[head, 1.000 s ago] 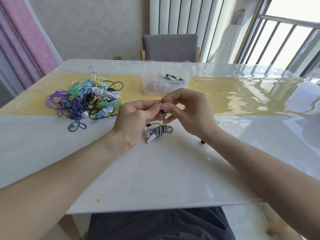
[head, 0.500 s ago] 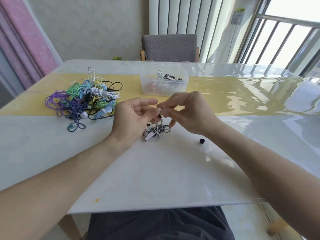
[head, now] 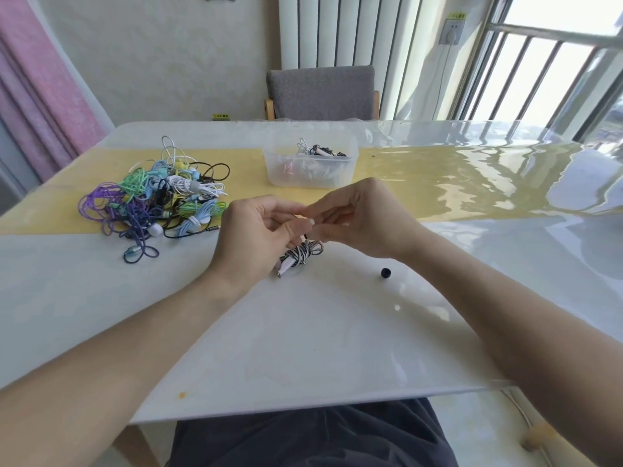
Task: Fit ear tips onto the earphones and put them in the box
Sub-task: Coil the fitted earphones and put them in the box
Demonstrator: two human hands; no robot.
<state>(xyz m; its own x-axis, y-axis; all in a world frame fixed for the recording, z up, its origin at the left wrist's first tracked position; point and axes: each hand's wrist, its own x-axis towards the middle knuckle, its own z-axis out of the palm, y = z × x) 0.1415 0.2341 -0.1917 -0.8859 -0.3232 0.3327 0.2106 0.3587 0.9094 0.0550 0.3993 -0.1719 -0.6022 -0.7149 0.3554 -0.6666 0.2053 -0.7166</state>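
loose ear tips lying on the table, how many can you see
1: a small dark round ear tip on the white table, just right of the striped black-and-white bundled earphones. Others may be hidden between the fingers.

A home, likely a dining corner: beyond the pinching hands a grey upholstered chair (head: pixel 322 92) is facing the glossy table (head: pixel 303 348), a pink curtain (head: pixel 40 89) is hanging far to their left, a barred window (head: pixel 539 69) glowing to their right.

Earphone pile (head: pixel 158 193) left on table (head: pixel 303 332), box (head: pixel 310 166) behind hands, loose ear tip (head: pixel 386 273) right.
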